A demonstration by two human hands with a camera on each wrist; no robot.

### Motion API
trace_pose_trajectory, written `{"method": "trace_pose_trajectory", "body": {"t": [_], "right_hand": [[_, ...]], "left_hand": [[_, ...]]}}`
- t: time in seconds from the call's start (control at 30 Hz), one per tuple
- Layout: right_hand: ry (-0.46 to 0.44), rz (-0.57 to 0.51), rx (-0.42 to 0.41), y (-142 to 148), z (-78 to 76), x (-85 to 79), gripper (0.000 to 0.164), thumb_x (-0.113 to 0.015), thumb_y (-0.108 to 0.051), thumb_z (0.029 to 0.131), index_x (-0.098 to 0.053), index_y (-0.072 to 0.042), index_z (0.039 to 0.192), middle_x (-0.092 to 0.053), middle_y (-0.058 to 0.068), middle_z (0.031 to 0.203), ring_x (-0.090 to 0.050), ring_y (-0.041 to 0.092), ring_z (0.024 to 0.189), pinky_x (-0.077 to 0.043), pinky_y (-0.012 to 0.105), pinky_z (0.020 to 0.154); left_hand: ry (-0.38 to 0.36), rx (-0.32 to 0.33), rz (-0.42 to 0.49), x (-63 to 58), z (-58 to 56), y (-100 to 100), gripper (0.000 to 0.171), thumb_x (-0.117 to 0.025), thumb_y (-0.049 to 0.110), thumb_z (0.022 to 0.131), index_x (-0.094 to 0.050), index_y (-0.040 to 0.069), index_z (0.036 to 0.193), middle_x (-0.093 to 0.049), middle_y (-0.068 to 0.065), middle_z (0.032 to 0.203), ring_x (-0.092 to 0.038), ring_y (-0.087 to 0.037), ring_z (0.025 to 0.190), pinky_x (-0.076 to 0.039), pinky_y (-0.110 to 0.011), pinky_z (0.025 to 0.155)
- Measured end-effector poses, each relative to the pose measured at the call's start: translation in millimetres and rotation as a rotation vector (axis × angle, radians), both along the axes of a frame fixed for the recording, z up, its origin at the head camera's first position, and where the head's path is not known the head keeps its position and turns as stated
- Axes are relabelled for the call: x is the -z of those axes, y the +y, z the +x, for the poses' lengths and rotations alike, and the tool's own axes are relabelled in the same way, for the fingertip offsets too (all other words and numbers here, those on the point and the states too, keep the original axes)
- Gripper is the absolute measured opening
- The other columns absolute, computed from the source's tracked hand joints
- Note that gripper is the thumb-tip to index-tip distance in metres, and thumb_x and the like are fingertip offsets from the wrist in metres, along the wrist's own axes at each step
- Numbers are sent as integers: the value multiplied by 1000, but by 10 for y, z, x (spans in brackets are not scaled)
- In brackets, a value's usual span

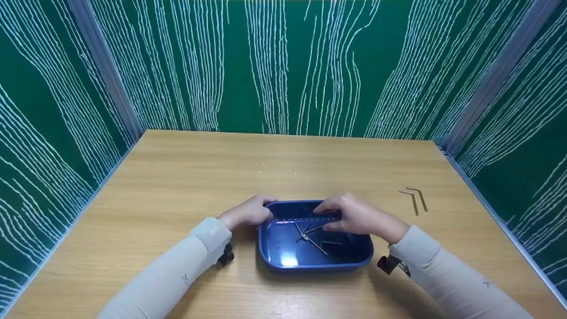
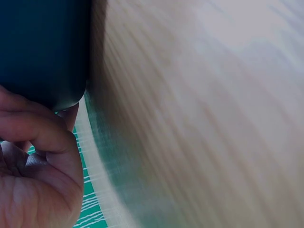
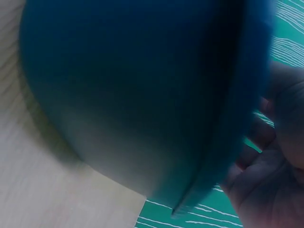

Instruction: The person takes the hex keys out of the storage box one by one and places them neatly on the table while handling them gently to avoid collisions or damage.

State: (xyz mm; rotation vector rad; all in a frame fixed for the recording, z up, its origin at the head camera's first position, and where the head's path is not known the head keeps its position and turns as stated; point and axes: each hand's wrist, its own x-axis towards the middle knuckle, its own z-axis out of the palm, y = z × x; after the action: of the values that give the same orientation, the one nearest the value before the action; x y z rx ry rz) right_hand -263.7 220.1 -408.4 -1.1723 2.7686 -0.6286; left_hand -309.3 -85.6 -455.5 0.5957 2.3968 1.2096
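Note:
A blue plastic bin stands on the table, with several L-shaped hex keys loose on its floor. At its far left corner my left hand grips the rim, thumb inside and fingers outside. In the left wrist view, curled fingers lie against the bin's dark wall. My right hand reaches over the right side into the bin, thumb and fingers apart. Its thumb tip is right at the end of one hex key. The bin's outer wall hides part of that hand in the right wrist view.
Two more L-shaped hex keys lie side by side on the wooden table, right of the bin. Small pale specks dot the wood beyond it. Green panels with white lines enclose the table's back and sides.

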Motion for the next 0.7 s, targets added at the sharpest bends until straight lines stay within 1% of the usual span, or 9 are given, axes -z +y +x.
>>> {"method": "trace_pose_trajectory", "body": {"t": [0.1,0.17,0.3,0.37,0.43,0.5,0.7], "right_hand": [[-19,29,-2,-25,4,24,33,-84,-8,92,-79,0,124,-80,16,123,-76,35,116,-63,52,101],[-23,54,-5,-35,6,43,31,-83,-7,93,-79,-1,123,-80,16,122,-77,35,115,-63,52,100],[-43,81,-16,-41,8,89,29,-82,-4,93,-79,0,121,-80,17,120,-77,35,113,-63,52,99],[-47,89,-24,-41,6,113,28,-81,-3,93,-79,0,122,-80,16,120,-77,34,113,-63,52,98],[-43,92,-31,-45,3,135,28,-80,-1,93,-79,0,122,-80,16,120,-77,34,113,-64,51,98],[-36,92,-37,-54,6,147,29,-80,0,93,-79,0,121,-80,15,120,-77,33,113,-64,51,98],[31,84,-94,-76,-23,200,26,-79,5,90,-80,1,116,-82,14,114,-79,31,109,-64,48,96]], "left_hand": [[14,4,-2,-7,3,1,39,-56,-6,86,-75,3,119,-68,-6,99,-59,-16,74,-49,-23,62],[14,7,1,-13,6,1,37,-56,-5,87,-75,3,117,-67,-5,98,-59,-17,75,-50,-24,63],[25,15,7,-15,9,5,37,-55,-6,85,-74,2,116,-66,-4,97,-58,-15,74,-48,-23,60],[18,17,15,-11,12,5,37,-54,-6,84,-74,2,115,-65,-4,96,-57,-15,70,-47,-22,57],[9,19,19,-8,16,5,34,-54,-7,85,-73,2,111,-63,-3,93,-55,-14,68,-46,-22,55],[-7,18,25,-8,23,4,33,-53,-7,86,-73,2,111,-63,-3,92,-55,-14,65,-46,-22,54],[-11,16,28,-5,12,9,33,-53,-7,86,-72,2,111,-62,-3,92,-54,-14,63,-46,-22,53]]}}
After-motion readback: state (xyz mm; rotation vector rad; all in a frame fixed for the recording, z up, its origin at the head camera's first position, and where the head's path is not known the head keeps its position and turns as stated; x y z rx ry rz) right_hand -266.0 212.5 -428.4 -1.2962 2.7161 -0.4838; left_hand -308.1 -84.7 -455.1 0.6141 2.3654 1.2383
